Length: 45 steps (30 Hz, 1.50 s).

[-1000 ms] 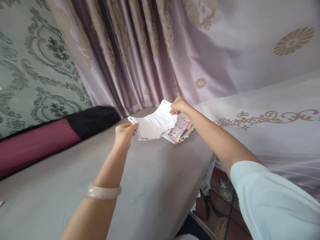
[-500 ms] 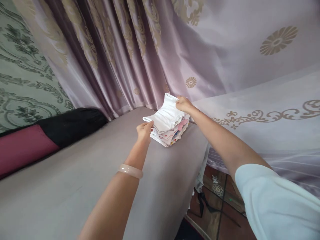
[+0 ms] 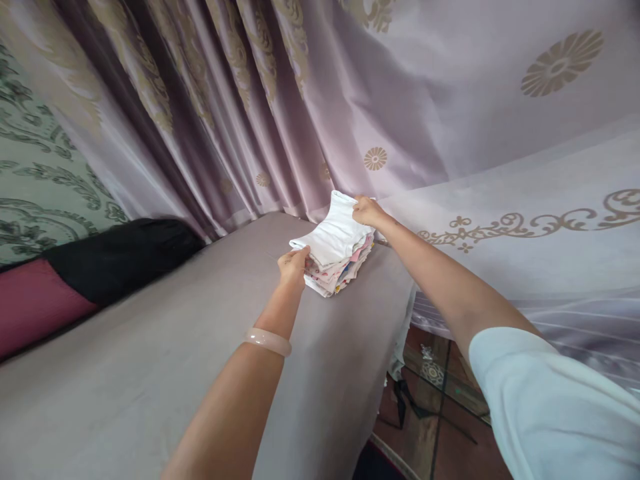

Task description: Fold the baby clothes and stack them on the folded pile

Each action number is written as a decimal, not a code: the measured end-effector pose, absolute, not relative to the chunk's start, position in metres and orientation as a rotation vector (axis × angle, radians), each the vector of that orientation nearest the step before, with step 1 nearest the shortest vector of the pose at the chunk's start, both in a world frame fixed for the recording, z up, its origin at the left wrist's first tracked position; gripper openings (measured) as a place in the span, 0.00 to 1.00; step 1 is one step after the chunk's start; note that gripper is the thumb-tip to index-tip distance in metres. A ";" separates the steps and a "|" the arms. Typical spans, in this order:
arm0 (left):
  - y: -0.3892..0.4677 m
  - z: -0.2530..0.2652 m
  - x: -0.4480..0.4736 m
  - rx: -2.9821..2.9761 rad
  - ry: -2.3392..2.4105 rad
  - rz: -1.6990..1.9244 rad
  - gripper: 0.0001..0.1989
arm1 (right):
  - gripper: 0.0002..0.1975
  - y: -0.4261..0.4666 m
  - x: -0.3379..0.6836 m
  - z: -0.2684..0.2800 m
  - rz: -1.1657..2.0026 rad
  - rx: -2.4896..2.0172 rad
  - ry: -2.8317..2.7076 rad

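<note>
White underpants (image 3: 333, 230) lie spread over the top of a stack of folded, patterned small garments (image 3: 333, 272), their waist edge toward the curtain. My left hand (image 3: 294, 264) pinches their near left corner, thumb on top. At the far right corner my right hand (image 3: 367, 212) is closed on the same white cloth. The stack's layers show pink, white and some blue and yellow at the front right side. My fingertips under the cloth are hidden.
The stack rests on a grey-covered bed (image 3: 210, 347) near its far right corner. Behind hangs a lilac curtain (image 3: 340, 120). A black and maroon bundle (image 3: 120, 260) lies along the left edge. Tiled floor (image 3: 425, 427) and dark straps show below right.
The view has shifted slightly to the right. Both hands keep their hold on the white underpants, which now sit a little lower and flatter over the stack.
</note>
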<state>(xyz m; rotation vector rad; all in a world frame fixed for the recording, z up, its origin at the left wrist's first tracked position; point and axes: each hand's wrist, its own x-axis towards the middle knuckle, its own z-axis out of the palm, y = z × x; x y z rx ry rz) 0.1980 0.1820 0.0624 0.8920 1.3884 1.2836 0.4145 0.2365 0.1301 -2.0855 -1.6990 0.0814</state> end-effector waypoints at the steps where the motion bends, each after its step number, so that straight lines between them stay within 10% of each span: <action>1: 0.182 0.060 0.198 0.889 1.390 1.273 0.15 | 0.22 0.237 0.415 0.128 0.085 -2.092 -1.708; 45: 0.135 0.036 0.200 0.872 1.379 1.066 0.18 | 0.26 0.247 0.399 0.065 -0.040 -2.177 -1.867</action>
